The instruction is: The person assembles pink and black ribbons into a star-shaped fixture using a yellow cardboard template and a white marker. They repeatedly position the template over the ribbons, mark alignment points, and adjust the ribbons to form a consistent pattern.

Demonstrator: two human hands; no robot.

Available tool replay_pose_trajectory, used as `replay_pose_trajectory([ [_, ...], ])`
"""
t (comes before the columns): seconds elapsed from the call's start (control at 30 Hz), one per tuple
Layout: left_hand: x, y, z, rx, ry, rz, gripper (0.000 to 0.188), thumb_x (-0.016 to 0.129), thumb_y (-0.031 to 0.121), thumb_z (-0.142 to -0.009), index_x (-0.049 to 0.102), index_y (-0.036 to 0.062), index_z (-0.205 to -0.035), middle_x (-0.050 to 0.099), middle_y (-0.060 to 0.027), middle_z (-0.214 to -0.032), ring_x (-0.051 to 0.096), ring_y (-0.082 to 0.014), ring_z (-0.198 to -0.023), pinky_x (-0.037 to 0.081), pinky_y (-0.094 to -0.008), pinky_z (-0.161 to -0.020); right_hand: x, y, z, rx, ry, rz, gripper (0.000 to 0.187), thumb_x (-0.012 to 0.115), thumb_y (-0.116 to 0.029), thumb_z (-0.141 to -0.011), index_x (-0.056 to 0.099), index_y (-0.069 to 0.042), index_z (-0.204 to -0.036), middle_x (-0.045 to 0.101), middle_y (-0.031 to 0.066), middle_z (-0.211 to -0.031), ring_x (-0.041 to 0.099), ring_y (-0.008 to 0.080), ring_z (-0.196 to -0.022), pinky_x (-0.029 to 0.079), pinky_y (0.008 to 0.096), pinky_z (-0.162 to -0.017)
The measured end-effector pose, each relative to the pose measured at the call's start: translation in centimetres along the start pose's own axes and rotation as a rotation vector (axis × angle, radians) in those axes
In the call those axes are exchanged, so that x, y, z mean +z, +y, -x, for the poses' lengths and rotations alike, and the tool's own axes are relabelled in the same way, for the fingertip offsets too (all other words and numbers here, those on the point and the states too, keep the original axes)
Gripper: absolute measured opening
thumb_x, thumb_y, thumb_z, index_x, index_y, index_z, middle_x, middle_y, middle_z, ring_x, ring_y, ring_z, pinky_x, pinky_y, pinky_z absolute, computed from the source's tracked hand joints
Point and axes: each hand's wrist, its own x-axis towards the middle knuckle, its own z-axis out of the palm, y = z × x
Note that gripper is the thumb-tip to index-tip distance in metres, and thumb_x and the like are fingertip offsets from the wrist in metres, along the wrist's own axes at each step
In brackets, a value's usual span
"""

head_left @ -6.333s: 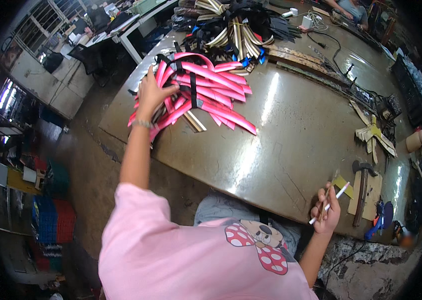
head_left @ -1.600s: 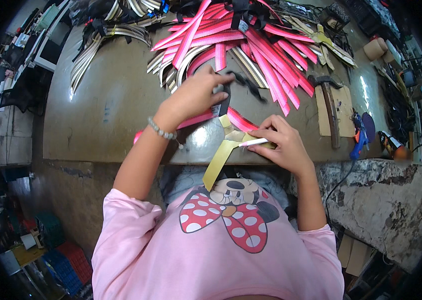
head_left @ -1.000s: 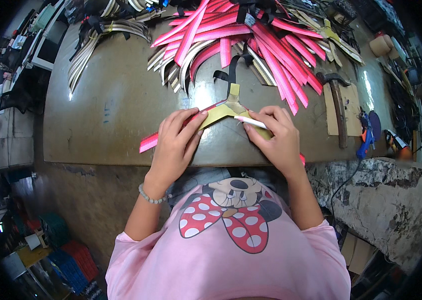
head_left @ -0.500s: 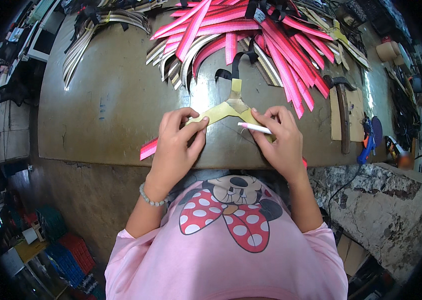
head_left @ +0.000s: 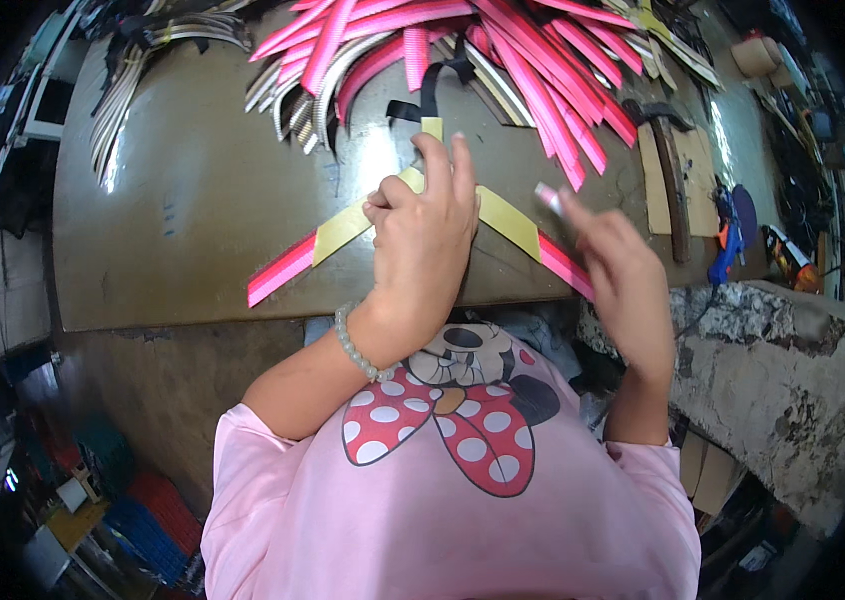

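Observation:
In front of me a Y-shaped strap piece [head_left: 343, 232] lies on the table, its yellow sections leading to pink striped ends at lower left and lower right. My left hand [head_left: 423, 225] rests over its middle, hiding the joint, with two fingers stretched away from me. A black strap [head_left: 430, 90] runs from the yellow upper end toward the pile. To the right, my right hand [head_left: 618, 255], smeared by motion, is raised off the strap piece and holds a slim white pen-like tool with a pink end [head_left: 549, 198].
A heap of pink striped straps [head_left: 533, 75] covers the far middle of the table [head_left: 163, 270]. A bundle of pale straps [head_left: 123, 100] lies far left. At right are a hammer [head_left: 673, 180] on a tan board [head_left: 708, 185] and a blue-handled tool [head_left: 726, 250].
My left hand has moved right from the left yellow arm onto the joint. My right hand has lifted away to the right with the white tool. The view has shifted slightly.

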Motion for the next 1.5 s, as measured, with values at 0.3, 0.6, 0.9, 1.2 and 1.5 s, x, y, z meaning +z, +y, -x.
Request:
replay_pose_trajectory([
  [0.3, -0.3, 2.0, -0.1, -0.059, -0.123, -0.035, 0.102, 0.053, 0.078, -0.079, 0.053, -0.0038, -0.140, 0.049, -0.0172, -0.145, 0.051, -0.0266, -0.066, 0.052, -0.0419, -0.070, -0.1, -2.2, 2.5, 0.062, -0.090, 0.409, 0.044, 0.063, -0.005, -0.086, 0.065, -0.015, -0.128, 0.055, 0.0106, -0.086, 0.063, 0.0311, -0.079, 0.049, 0.0428, -0.066],
  [0.6, -0.3, 2.5, -0.3, -0.044, -0.138, -0.166, 0.107, 0.048, 0.084, -0.077, 0.055, -0.0044, -0.137, 0.051, -0.0175, -0.141, 0.052, -0.0263, -0.066, 0.051, -0.0417, -0.068, 0.3, -4.1, 3.5, 0.020, -0.169, 0.622, 0.051, 0.061, -0.002, -0.080, 0.065, -0.017, -0.129, 0.054, 0.0063, -0.086, 0.061, 0.0253, -0.074, 0.053, 0.0408, -0.065],
  [0.9, 0.0, 1.6, -0.8, -0.032, -0.134, 0.000, 0.092, 0.056, 0.083, -0.072, 0.064, -0.0011, -0.109, 0.052, -0.0160, -0.140, 0.055, -0.0252, -0.068, 0.051, -0.0405, -0.065, -0.9, -0.2, -4.9, -0.287, 0.198, 0.048, 0.043, 0.055, 0.007, -0.087, 0.065, -0.010, -0.126, 0.065, 0.0150, -0.101, 0.064, 0.0321, -0.094, 0.052, 0.0374, -0.081],
  [1.2, -1.0, 1.0, -1.3, -0.024, -0.194, 0.030, 0.098, 0.061, 0.084, -0.067, 0.061, -0.0022, -0.115, 0.050, -0.0185, -0.143, 0.056, -0.0246, -0.070, 0.053, -0.0430, -0.066, 4.8, -0.4, -14.1, -0.696, 0.065, 0.349, 0.028, 0.063, -0.011, -0.082, 0.073, -0.017, -0.108, 0.064, 0.0044, -0.098, 0.063, 0.0258, -0.093, 0.049, 0.0397, -0.078],
  [1.5, -1.2, 1.2, -1.8, 0.022, -0.321, -0.008, 0.108, 0.051, 0.086, -0.075, 0.053, -0.0026, -0.137, 0.050, -0.0210, -0.145, 0.064, -0.0348, -0.075, 0.057, -0.0436, -0.062, 5.8, 0.8, -12.8, -0.687, 0.101, 0.369, 0.030, 0.059, -0.018, -0.085, 0.073, -0.019, -0.112, 0.063, 0.0041, -0.102, 0.059, 0.0230, -0.099, 0.047, 0.0363, -0.081],
])
